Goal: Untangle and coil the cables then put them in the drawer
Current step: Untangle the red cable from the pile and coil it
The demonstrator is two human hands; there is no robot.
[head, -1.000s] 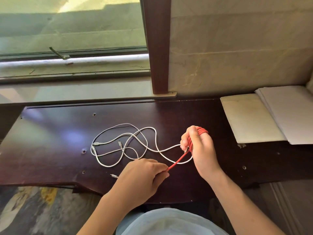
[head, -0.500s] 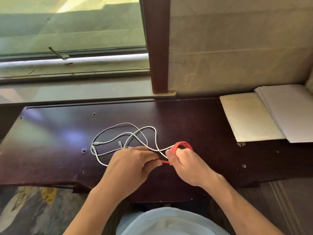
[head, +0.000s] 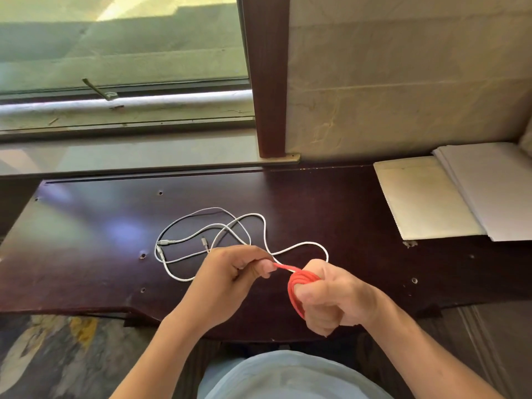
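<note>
A red cable (head: 296, 286) is wound into a small coil around the fingers of my right hand (head: 331, 298), which is shut on it above the desk's front edge. A short straight end of the red cable runs left to my left hand (head: 230, 275), which pinches it between thumb and fingers. Behind both hands, a white cable (head: 230, 234) lies in loose tangled loops on the dark wooden desk (head: 86, 240), its plugs showing at the left of the loops. No drawer is in view.
A cream pad (head: 426, 197) and a stack of white paper (head: 495, 188) lie at the desk's right end. A window sill and wooden post stand behind the desk. Patterned floor shows at lower left.
The free red length has shortened as it went onto the coil. My right hand moved down and right with the coil; my left hand moved up close beside it.
</note>
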